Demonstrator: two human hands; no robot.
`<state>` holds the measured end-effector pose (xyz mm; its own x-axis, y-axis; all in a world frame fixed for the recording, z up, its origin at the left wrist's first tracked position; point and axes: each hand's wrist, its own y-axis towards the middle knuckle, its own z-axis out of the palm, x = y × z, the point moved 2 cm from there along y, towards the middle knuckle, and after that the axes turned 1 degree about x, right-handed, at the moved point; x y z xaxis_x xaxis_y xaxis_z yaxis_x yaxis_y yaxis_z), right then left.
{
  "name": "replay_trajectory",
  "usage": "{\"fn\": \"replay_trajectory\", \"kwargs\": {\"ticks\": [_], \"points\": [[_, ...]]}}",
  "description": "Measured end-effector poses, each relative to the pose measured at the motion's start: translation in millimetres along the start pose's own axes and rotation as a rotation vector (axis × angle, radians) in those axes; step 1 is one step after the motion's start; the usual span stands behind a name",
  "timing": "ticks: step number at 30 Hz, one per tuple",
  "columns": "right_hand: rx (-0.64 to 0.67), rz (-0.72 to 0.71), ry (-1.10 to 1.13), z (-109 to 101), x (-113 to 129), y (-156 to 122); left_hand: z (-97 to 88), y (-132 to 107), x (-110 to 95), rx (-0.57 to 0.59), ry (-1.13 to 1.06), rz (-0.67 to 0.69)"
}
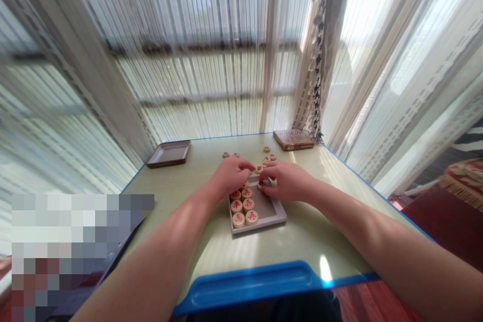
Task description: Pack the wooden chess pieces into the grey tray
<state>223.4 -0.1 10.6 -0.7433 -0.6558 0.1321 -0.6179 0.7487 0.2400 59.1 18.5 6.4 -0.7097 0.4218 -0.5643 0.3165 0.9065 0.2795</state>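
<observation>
A shallow grey box tray [278,215] lies on the table with round wooden Chinese chess pieces in its left part. Red characters mark these pieces, such as the horse piece [238,219] and a soldier piece [251,217] beside it. My left hand [234,175] is over the tray's far left corner, fingers apart and reaching right; part of the pieces below is hidden. At the tray's far side, my right hand [284,180] pinches a dark-marked chess piece [260,186] between thumb and fingers. Several loose pieces, including one dark-marked piece [258,169], lie just beyond both hands.
A brown-edged box lid [169,162] lies at the table's far left. At the far right sits a flat decorated box [293,139]. The pale table [166,196] has a blue rim with a moulded groove [249,284] in front. Sheer curtains [211,75] hang close behind.
</observation>
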Motion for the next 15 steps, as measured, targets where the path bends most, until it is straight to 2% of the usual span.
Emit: {"fn": "replay_trajectory", "kwargs": {"ticks": [7, 10, 12, 15], "points": [[-0.032, 0.042, -0.023, 2.9, -6.8, 0.9, 4.0, -0.5, 3.7, 0.082, -0.011, -0.009], [-0.027, 0.018, -0.031, 2.5, -6.1, 0.5, 4.4, -0.3, 3.4, 0.073, -0.008, -0.010], [-0.024, 0.016, -0.037, 1.6, -4.5, 0.1, 1.9, 0.9, 4.4, -0.005, -0.019, -0.015], [-0.007, 0.049, -0.037, 0.3, -2.3, -0.2, -6.1, 4.6, 13.2, -0.207, -0.061, -0.037]]}}
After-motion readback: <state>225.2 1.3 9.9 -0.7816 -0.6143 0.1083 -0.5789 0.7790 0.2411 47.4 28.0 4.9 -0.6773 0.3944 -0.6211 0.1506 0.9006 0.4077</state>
